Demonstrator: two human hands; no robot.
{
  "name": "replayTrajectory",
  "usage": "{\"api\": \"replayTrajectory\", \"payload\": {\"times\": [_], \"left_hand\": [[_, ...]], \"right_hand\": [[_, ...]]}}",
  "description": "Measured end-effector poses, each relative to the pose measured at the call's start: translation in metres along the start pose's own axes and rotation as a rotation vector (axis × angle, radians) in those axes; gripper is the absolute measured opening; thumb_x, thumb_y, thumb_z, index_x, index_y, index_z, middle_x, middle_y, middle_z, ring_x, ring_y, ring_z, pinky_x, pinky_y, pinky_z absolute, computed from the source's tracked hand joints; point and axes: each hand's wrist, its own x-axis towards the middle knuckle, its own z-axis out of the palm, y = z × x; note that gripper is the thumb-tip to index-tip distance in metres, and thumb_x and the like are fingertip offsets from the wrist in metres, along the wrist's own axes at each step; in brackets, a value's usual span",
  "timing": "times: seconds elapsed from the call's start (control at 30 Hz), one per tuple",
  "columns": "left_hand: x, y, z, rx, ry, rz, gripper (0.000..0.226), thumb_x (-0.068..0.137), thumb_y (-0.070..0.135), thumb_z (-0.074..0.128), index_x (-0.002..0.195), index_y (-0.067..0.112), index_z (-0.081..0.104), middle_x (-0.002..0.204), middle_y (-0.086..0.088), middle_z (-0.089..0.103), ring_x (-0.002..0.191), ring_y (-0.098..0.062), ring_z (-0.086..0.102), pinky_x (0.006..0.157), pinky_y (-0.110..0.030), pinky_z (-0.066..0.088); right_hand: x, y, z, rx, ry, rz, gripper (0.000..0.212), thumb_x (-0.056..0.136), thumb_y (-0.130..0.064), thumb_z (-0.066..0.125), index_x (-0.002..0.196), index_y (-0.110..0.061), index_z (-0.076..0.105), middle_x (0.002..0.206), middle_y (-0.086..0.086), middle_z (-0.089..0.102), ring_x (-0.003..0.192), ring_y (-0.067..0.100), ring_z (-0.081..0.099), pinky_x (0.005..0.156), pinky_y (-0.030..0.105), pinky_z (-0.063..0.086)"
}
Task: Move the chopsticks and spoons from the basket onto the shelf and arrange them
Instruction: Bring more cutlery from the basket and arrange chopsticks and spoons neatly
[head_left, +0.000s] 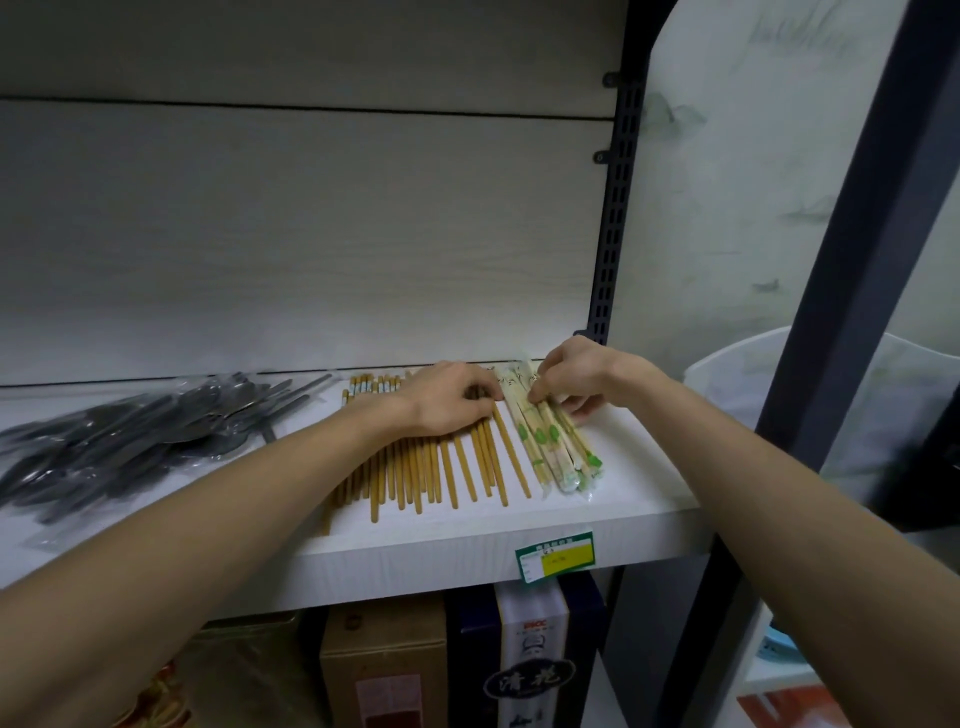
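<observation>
On the white shelf (613, 525) lie several bare wooden chopsticks (441, 473) side by side, pointing toward me. My left hand (447, 400) rests palm down on their far half, fingers curled. To their right lie several wrapped chopsticks (556, 452) in clear sleeves with green marks. My right hand (576, 379) pinches the far part of these wrapped chopsticks with thumb and fingers. A pile of dark metal spoons (130, 441) in clear plastic lies at the shelf's left. The basket is a white container (737, 374) at the right, partly hidden behind a dark post.
A dark slotted upright (615, 208) bounds the shelf's right back corner. A green and yellow price tag (556, 558) hangs on the shelf's front edge. Boxes (384, 670) stand on the level below. A dark post (852, 260) crosses the right side.
</observation>
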Motion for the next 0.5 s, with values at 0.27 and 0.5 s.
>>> {"api": "replayTrajectory", "payload": {"times": [0.27,0.5], "left_hand": [[-0.006,0.000,0.001,0.074,0.089,0.051,0.042,0.101,0.032,0.053,0.141,0.021,0.053,0.148,-0.001,0.051,0.134,-0.020,0.048,0.110,-0.041,0.042],[-0.007,0.010,0.006,0.159,-0.041,0.085,0.049,0.104,0.055,0.030,0.133,0.026,0.057,0.134,0.003,0.061,0.119,-0.017,0.057,0.098,-0.045,0.049]], "right_hand": [[0.005,0.013,0.014,-0.279,0.163,-0.146,0.048,0.098,-0.045,0.057,0.138,-0.017,0.056,0.118,0.008,0.068,0.090,0.022,0.066,0.083,0.034,0.054],[0.008,0.033,0.031,-0.408,0.262,-0.180,0.042,0.099,-0.041,0.033,0.113,-0.019,0.067,0.124,0.012,0.065,0.119,0.035,0.056,0.101,0.046,0.046]]}}
